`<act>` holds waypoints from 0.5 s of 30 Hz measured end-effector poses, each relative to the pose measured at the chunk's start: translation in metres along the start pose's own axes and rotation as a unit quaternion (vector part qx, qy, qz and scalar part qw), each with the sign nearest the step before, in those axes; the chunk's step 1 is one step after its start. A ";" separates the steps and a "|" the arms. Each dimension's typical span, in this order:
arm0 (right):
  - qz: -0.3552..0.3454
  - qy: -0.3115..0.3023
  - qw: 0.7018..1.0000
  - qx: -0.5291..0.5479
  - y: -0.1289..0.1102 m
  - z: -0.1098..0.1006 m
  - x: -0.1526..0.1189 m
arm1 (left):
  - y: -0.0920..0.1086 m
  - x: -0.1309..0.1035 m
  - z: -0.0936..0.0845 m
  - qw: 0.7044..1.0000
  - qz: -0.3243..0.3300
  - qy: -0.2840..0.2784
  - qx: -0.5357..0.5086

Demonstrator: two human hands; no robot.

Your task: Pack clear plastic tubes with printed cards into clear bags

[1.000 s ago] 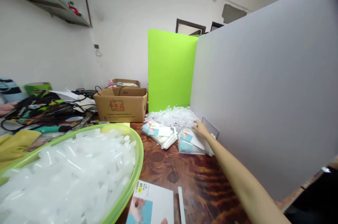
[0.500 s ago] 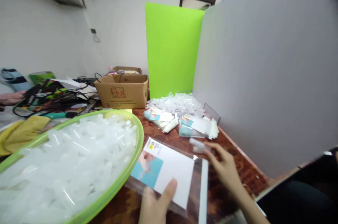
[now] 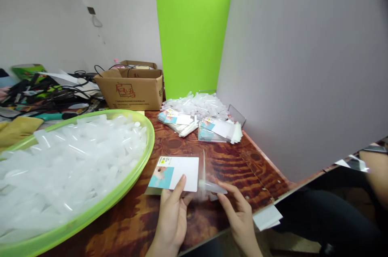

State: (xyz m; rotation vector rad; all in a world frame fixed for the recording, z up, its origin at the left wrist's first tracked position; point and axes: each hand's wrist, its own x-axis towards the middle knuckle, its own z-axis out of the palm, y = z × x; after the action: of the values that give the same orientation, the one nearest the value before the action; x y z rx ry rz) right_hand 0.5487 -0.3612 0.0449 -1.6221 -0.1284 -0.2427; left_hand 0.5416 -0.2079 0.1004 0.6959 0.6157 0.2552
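My left hand (image 3: 173, 218) grips a clear packaging bag (image 3: 200, 192) with a printed card (image 3: 185, 170) inside, thumb on top of the card. The card is white and blue with a yellow label, and the bag's clear end points right. At that end, my right hand (image 3: 240, 214) pinches a small translucent plastic piece (image 3: 214, 187), long and tapered. Whether its tip is inside the bag's mouth or just in front of it, I cannot tell. To the left stands a lime-green basin (image 3: 150, 137) heaped with translucent plastic pieces (image 3: 81, 164).
Stacked carded bags (image 3: 178, 121) and another such stack (image 3: 218, 129) lie farther back, before a pile of translucent pieces (image 3: 197, 104). A cardboard box (image 3: 133, 89) stands behind the basin. A grey panel (image 3: 291, 67) borders the right side; another person's arm (image 3: 374, 170) shows beyond it.
The bag has been turned and drawn nearer to me. My right hand has brought the plastic piece down and left to the bag's end. The camera view has tilted downward.
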 end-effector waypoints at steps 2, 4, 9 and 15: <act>0.027 0.025 0.998 0.046 0.003 0.005 -0.001 | -0.002 0.002 -0.001 1.000 0.007 0.000 0.003; 0.035 0.033 0.996 0.079 0.006 0.006 0.003 | -0.002 0.003 -0.002 1.000 0.017 -0.003 0.008; 0.026 -0.006 0.999 0.036 -0.003 0.008 0.010 | -0.002 0.003 -0.006 0.998 0.037 -0.020 0.041; 0.036 0.014 0.999 0.022 -0.012 0.017 0.004 | -0.010 0.004 -0.013 0.994 0.072 -0.037 0.067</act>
State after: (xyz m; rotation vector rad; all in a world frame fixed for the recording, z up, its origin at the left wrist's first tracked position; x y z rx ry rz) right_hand 0.5511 -0.3439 0.0564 -1.5766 -0.0528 -0.2055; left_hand 0.5374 -0.2075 0.0841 0.8775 0.5163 0.3233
